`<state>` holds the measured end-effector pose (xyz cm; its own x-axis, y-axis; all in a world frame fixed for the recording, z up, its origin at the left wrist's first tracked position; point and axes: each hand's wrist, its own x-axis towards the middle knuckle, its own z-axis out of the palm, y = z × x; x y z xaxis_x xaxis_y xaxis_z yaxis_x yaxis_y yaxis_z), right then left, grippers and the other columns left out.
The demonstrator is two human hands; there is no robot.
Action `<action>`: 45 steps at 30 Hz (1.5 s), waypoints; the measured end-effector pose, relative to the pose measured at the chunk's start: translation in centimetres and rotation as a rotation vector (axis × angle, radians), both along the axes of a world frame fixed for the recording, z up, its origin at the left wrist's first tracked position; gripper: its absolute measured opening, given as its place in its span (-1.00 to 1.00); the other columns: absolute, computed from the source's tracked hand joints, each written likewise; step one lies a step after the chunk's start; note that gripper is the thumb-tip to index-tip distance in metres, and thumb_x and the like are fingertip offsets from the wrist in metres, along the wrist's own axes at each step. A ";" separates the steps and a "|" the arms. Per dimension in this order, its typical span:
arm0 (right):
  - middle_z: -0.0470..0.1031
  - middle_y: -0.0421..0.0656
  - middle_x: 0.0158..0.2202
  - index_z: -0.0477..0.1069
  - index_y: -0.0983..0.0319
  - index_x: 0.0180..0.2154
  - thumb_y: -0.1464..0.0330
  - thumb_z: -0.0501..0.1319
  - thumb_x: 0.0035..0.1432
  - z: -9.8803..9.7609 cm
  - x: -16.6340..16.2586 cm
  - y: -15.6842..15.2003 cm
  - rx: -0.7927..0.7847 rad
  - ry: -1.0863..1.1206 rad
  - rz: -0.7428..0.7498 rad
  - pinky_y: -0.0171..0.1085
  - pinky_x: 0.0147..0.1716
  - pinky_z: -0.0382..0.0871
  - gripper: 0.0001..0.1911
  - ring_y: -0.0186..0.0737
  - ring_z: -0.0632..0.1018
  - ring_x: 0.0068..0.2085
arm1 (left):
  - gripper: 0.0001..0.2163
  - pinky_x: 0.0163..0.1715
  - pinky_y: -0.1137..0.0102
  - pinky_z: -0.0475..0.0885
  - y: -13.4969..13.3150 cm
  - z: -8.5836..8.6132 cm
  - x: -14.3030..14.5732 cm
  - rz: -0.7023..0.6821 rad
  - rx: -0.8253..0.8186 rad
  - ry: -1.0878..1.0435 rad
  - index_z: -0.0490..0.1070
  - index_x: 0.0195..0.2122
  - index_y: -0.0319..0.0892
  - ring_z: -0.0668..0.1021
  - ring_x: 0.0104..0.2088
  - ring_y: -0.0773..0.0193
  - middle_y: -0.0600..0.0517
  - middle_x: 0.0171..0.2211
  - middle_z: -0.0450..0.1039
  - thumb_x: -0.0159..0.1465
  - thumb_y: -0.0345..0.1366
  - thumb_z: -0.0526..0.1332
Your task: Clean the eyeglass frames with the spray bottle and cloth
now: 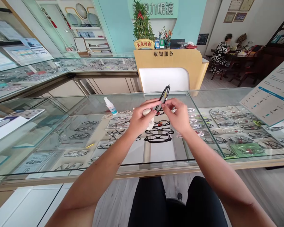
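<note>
A pair of black-framed eyeglasses (166, 93) is held up above the glass counter, tilted on edge between my hands. My right hand (177, 114) pinches the frame with thumb and fingertips. Bunched in my left hand (143, 115) is a white cloth (150, 123), and its fingers reach onto the lower part of the eyeglasses. My fingers partly hide the lower lens. Below my hands, several black eyeglasses (158, 138) lie in a column. A white spray bottle (110, 106) with a blue label stands on the counter to the left.
The glass display counter (132, 166) runs across in front of me, with many eyeglasses inside. A printed sign (272, 91) leans at the right; leaflets (16, 121) lie at the left. Beyond are a wooden cashier desk (170, 58) and a seated person (221, 53).
</note>
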<state>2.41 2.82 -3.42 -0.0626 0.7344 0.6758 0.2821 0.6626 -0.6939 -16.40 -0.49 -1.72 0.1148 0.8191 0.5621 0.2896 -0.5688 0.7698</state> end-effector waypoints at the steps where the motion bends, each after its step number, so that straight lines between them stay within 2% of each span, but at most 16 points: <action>1: 0.59 -0.21 -0.34 0.53 0.12 -0.29 0.26 0.32 0.39 0.0 0.1 0.0 -0.005 0.006 0.009 -0.17 -0.22 0.41 -0.85 -0.18 0.52 -0.32 | -0.72 0.22 0.12 0.57 -0.1 0.1 0.1 0.014 0.016 -0.002 0.76 0.04 -0.01 0.65 0.25 -0.03 -0.04 0.27 0.67 0.38 -0.23 0.30; 4: 0.59 -0.20 -0.33 0.51 0.12 -0.30 0.25 0.30 0.38 0.3 0.4 0.0 -0.022 0.016 0.039 -0.18 -0.22 0.41 -0.84 -0.18 0.51 -0.31 | -0.82 0.22 0.15 0.55 -0.2 0.4 0.1 0.097 0.037 -0.032 0.71 -0.11 -0.06 0.67 0.20 -0.01 -0.05 0.12 0.74 0.38 -0.17 0.33; 7: 0.58 -0.20 -0.34 0.50 0.12 -0.31 0.24 0.30 0.38 0.6 0.6 -0.1 -0.028 -0.008 0.080 -0.17 -0.22 0.41 -0.83 -0.18 0.50 -0.30 | -0.78 0.05 0.22 0.58 0.2 0.3 -0.1 0.153 -0.014 -0.041 0.67 -0.15 -0.08 0.70 -0.01 0.05 -0.07 0.05 0.75 0.34 -0.05 0.42; 9: 0.56 -0.20 -0.34 0.48 0.12 -0.31 0.26 0.30 0.38 0.6 0.7 -0.2 -0.022 -0.041 0.118 -0.16 -0.22 0.39 -0.83 -0.18 0.50 -0.30 | -0.71 0.01 0.23 0.57 0.5 0.1 -0.2 0.144 -0.042 -0.042 0.67 -0.15 -0.08 0.69 -0.06 0.07 -0.07 0.03 0.75 0.30 0.01 0.46; 15: 0.50 -0.23 -0.35 0.45 0.13 -0.31 0.30 0.29 0.39 0.4 0.6 -0.4 0.017 -0.078 0.213 -0.18 -0.23 0.36 -0.84 -0.21 0.48 -0.30 | -0.61 0.10 0.20 0.56 1.1 -0.6 -0.1 0.061 -0.102 -0.142 0.69 -0.23 -0.10 0.70 -0.01 0.02 -0.05 -0.07 0.76 0.19 0.13 0.55; 20: 0.47 -0.24 -0.38 0.38 0.12 -0.36 0.35 0.27 0.33 0.3 0.4 -0.4 0.056 -0.078 0.165 -0.17 -0.25 0.34 -0.83 -0.20 0.46 -0.32 | -0.58 0.05 0.21 0.57 1.2 -0.7 0.0 0.047 -0.145 -0.156 0.69 -0.24 -0.09 0.71 -0.05 0.02 -0.03 -0.13 0.76 0.18 0.18 0.55; 25: 0.44 -0.24 -0.39 0.33 0.11 -0.38 0.37 0.26 0.26 0.3 0.4 -0.3 0.066 -0.076 0.139 -0.17 -0.24 0.32 -0.83 -0.19 0.45 -0.32 | -0.57 -0.11 0.28 0.55 1.0 -1.0 0.2 0.064 -0.161 -0.152 0.67 -0.25 -0.09 0.69 -0.18 0.10 0.00 -0.24 0.73 0.20 0.19 0.53; 32: 0.48 -0.23 -0.40 0.35 0.11 -0.40 0.30 0.26 0.27 1.0 1.4 0.2 -0.004 0.006 0.080 -0.15 -0.22 0.32 -0.82 -0.19 0.42 -0.32 | -0.57 0.03 0.24 0.58 1.6 -1.1 -0.3 0.081 -0.187 -0.316 0.59 -0.26 -0.07 0.72 0.05 0.02 -0.07 -0.07 0.78 0.23 0.21 0.51; 38: 0.47 -0.25 -0.42 0.38 0.13 -0.43 0.21 0.29 0.23 0.9 1.3 0.4 -0.163 0.087 0.082 -0.17 -0.26 0.27 -0.77 -0.23 0.40 -0.34 | -0.61 0.03 0.24 0.59 2.1 -1.1 -0.7 0.086 -0.165 -0.373 0.62 -0.25 -0.08 0.73 0.05 0.04 -0.09 -0.01 0.78 0.24 0.15 0.53; 41: 0.45 -0.27 -0.45 0.43 0.14 -0.44 0.19 0.32 0.22 0.7 1.3 0.4 -0.257 0.050 0.100 -0.21 -0.34 0.21 -0.76 -0.25 0.37 -0.38 | -0.60 0.10 0.20 0.59 2.2 -1.2 -0.6 0.112 -0.154 -0.386 0.63 -0.23 -0.08 0.73 0.09 0.02 -0.11 -0.01 0.78 0.23 0.16 0.53; 45: 0.46 -0.28 -0.45 0.49 0.15 -0.40 0.15 0.37 0.22 0.6 1.7 0.8 -0.247 0.099 0.089 -0.22 -0.32 0.26 -0.75 -0.27 0.40 -0.38 | -0.59 0.12 0.19 0.59 2.6 -1.2 -0.8 0.153 -0.127 -0.366 0.63 -0.20 -0.08 0.74 0.07 0.03 -0.11 -0.03 0.79 0.24 0.18 0.50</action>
